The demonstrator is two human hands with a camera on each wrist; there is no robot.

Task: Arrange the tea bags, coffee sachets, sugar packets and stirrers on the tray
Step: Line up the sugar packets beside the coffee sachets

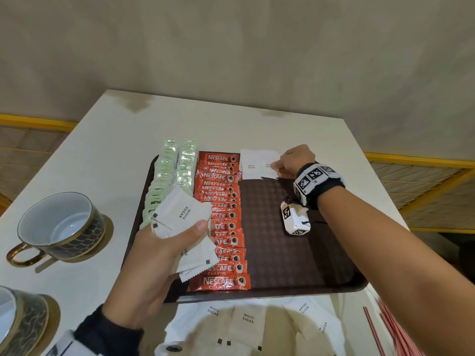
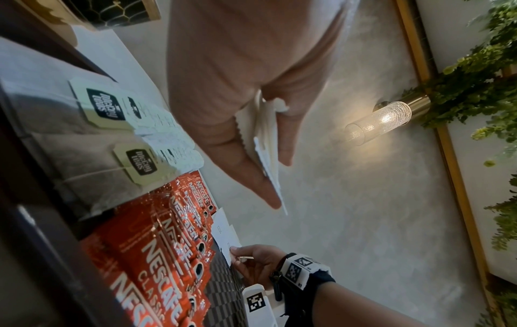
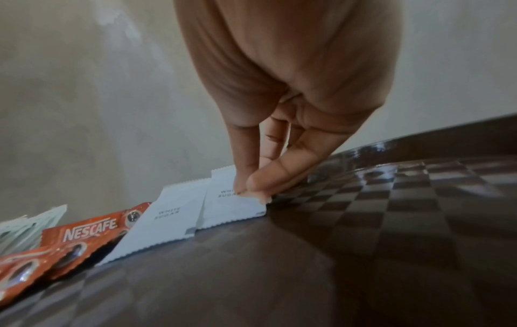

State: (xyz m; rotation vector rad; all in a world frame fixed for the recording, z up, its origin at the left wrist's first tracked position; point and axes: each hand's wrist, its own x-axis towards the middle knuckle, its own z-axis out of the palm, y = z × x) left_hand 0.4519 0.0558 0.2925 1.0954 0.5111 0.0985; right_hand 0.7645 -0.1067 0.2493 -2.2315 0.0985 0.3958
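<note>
Now a white sugar packet (image 3: pixel 232 205) is pinched by the right hand (image 1: pixel 295 160) at the tray's (image 1: pixel 295 253) one o'clock corner.
Several more sugar packets (image 1: pixel 180 214) are gripped in the left hand (image 1: pixel 154 255) at seven o'clock, above red coffee sachets (image 1: pixel 221 214) and pale green tea bags (image 1: pixel 167 176) laid in rows. A dark, glossy, checkered tray is borne by a white table (image 1: pixel 90 140); red stirrers (image 1: pixel 393 330) lie at five o'clock.
</note>
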